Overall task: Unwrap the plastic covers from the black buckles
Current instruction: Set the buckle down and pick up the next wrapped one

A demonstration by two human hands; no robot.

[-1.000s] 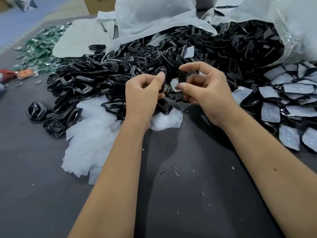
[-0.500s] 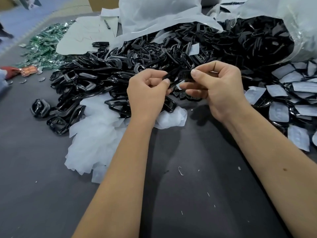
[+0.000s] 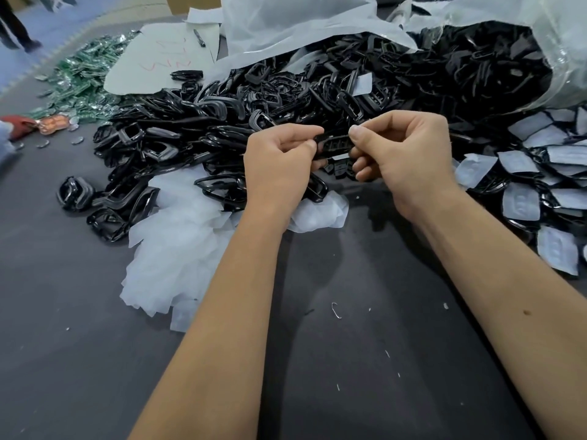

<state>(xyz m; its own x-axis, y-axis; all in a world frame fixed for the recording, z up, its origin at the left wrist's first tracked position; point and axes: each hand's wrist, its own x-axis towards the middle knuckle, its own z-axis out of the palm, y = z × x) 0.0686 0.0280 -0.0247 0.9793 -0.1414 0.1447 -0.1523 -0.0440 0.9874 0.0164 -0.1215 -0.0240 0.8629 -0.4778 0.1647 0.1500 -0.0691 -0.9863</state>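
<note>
Hands have closed together; fingers hide most of the buckle.

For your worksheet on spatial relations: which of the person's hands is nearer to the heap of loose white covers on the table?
Left. The left hand is just above the covers' far edge; the right hand is farther right, off the heap.

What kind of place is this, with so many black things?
Probably a workshop or small factory packing table. A huge heap of black buckles spills from a big plastic bag, and a pile of peeled-off covers lies beside it. Both hands, left hand and right hand, hold one buckle.
</note>
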